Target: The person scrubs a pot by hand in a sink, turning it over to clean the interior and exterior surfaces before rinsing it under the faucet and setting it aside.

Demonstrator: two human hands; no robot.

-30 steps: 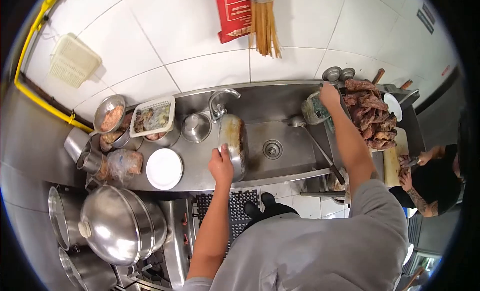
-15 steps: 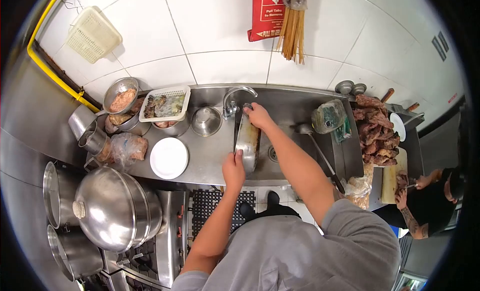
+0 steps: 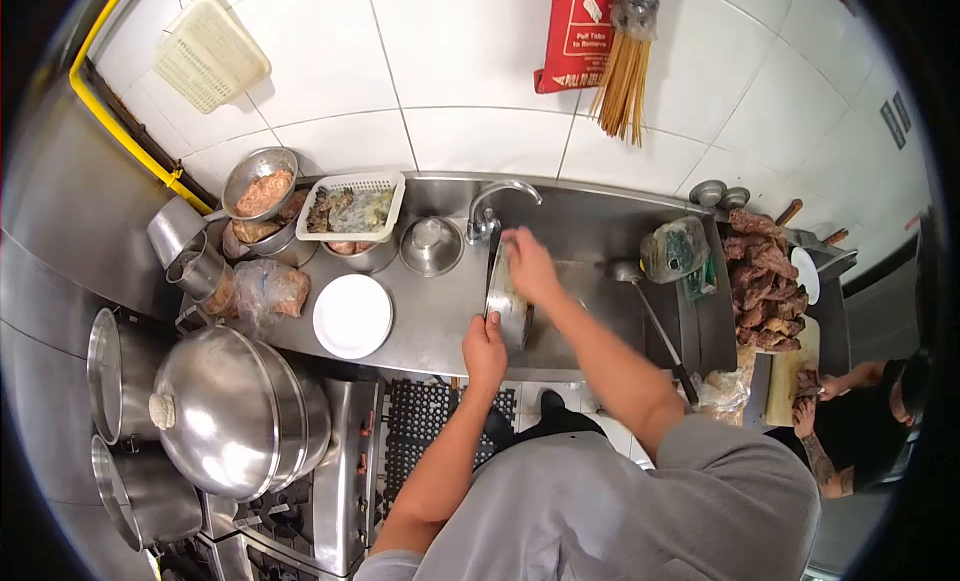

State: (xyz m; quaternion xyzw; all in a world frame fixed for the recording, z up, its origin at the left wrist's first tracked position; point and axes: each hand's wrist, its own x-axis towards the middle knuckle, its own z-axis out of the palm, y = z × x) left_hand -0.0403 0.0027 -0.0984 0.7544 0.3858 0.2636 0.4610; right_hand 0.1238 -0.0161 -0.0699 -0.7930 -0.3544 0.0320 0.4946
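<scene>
1. Steel pan (image 3: 510, 303), oblong and shallow, stands tipped up on one long edge at the left end of the sink (image 3: 600, 271), just below the tap (image 3: 492, 207). Stood there, anything running off it would fall into the basin rather than onto the worktop (image 3: 425, 316).

2. Left hand (image 3: 485, 347) has its fingers closed over the pan's near rim from the person's side. That grip seems to be what props the pan upright, since nothing else leans against it.

3. Right hand (image 3: 529, 265) reaches across and lies against the pan's upper, inner face. The tilt turns that face toward this hand. It is blurred, so I cannot tell whether its fingers are spread flat or curled on a cloth or sponge.

4. A long-handled ladle (image 3: 640, 299) lies slantwise in the sink, well to the right of the pan and apart from both hands.

5. On the worktop left of the sink sit an upturned metal bowl (image 3: 430, 245), a white plate (image 3: 352, 316) and a white basket of cooked food (image 3: 353, 206), all out of the pan's way.

6. Right of the sink a heap of dark meat (image 3: 762, 276) fills a tray. Beyond it a co-worker's hands (image 3: 806, 386) are busy at a chopping board (image 3: 782, 366), apart from the person's own.
</scene>
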